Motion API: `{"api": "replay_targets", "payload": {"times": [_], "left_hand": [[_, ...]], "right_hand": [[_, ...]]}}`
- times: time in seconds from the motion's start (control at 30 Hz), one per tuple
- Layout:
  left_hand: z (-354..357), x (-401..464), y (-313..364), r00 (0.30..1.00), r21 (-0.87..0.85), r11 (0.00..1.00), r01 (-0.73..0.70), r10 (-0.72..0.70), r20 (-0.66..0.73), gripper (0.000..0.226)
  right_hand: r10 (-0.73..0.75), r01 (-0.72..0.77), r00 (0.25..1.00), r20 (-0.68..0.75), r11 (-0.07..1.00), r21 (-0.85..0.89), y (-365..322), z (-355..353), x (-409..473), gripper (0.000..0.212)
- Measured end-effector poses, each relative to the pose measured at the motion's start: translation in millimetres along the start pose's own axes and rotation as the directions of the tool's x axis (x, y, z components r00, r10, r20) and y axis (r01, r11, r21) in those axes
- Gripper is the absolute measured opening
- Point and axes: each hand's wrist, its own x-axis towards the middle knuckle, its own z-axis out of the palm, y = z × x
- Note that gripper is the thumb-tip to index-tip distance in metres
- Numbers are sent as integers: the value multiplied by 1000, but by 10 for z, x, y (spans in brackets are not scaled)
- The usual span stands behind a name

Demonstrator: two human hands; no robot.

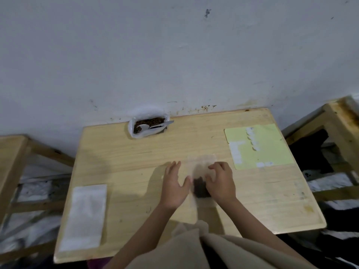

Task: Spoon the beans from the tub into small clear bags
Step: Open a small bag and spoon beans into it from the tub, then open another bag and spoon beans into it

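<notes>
Our left hand (pixel 174 186) lies flat on the desk (pixel 136 162), its grip apart, fingers straight and spread, the thumb just touching the left edge of the small clear bag (pixel 202 171). Our right hand (pixel 220 181) rests on the bag's right side with its fingers curled down onto the plastic; the frame is blurred there, so it seems to be pressing rather than pinching, though we cannot tell for sure. The bag lies flat between our hands near the middle of the desk, with a dark clump of beans (pixel 201 188) in its near end.

At the far edge of the desk, against the wall (pixel 174 55), we see the tub (pixel 148 126) with brown beans in it and a spoon (pixel 155 126) lying inside, its handle reaching over the right rim. At our near left lies a stack of clear bags (pixel 85 216). At the far right lies a pale yellow sheet (pixel 260 146) with small white labels on it.
</notes>
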Motion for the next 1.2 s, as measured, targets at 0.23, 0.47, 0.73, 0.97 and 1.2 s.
{"api": "replay_targets", "payload": {"times": [0.23,0.47,0.73,0.97,1.2], "left_hand": [[-971,-221,-673,964,5,1000,-26,26,-263,42],[-1834,-561,-1710,932,231,969,91,0,-363,48],[-2046,-751,-2232,985,406,901,151,-103,-139,58],[-2026,-757,-2148,961,392,889,238,-156,-229,63],[-2034,-744,-2159,953,344,901,265,-191,-234,64]], "right_hand": [[-129,116,989,66,977,178,-891,437,-316,21],[-79,-20,955,286,945,325,-1784,1347,-713,23],[-65,-24,926,371,972,232,-2310,1859,-976,24],[53,-129,961,273,955,268,-2402,1948,-954,26],[8,-106,974,225,899,426,-2463,1953,-983,16]]}}
